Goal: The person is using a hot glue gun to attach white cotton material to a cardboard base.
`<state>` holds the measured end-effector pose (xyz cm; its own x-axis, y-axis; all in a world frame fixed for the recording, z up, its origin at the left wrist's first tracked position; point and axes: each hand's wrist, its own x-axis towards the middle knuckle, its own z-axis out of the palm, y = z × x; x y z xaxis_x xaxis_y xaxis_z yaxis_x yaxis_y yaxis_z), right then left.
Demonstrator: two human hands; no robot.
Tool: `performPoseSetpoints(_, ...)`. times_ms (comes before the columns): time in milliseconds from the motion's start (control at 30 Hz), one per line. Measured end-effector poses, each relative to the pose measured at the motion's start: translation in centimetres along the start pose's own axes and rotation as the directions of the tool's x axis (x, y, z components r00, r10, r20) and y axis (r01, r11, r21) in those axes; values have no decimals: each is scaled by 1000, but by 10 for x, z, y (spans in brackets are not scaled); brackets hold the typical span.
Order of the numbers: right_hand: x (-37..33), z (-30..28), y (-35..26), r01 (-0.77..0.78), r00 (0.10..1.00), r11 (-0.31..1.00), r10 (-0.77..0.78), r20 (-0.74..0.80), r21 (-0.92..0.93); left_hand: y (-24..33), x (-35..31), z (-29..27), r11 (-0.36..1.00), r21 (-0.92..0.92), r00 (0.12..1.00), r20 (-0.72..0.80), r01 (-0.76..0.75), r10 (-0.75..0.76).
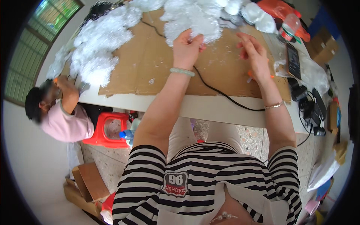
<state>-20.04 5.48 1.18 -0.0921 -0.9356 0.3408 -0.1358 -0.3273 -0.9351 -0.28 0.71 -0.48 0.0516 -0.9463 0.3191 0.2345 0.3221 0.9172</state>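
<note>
Striped shirt [225, 167], left hand [188, 48] by plastic [191, 20], grip unclear, right hand [255, 54] spread, cable [213, 88] crossing cardboard [142, 67]

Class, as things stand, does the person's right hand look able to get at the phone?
Probably yes: the right hand is over the cardboard, the phone lies uncovered to its right, and nothing tall appears to stand between them. The bottle seems off that path.

The striped shirt [213, 174] bears a lettered, numbered shield badge [175, 184].
</note>
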Motion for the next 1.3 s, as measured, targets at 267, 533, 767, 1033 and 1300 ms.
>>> performPoseSetpoints(267,-1,8,7,-10,999,1000,9,41,24,57,-3,-82,998,51,988,-148,-37,44)
performPoseSetpoints(533,-4,11,7,0,996,1000,0,90,0,129,28,-246,890,456,892,-399,-10,215)
performPoseSetpoints(767,-9,20,7,22,991,999,-17,132,-35,168,70,-353,659,694,814,-540,289,213)
performPoseSetpoints(1033,-17,20,-4,-51,982,993,30,187,104,129,50,-299,-72,997,743,76,-38,665)
performPoseSetpoints(1300,-21,15,-24,-366,801,757,-41,598,542,96,-58,-46,506,519,725,494,-689,480)
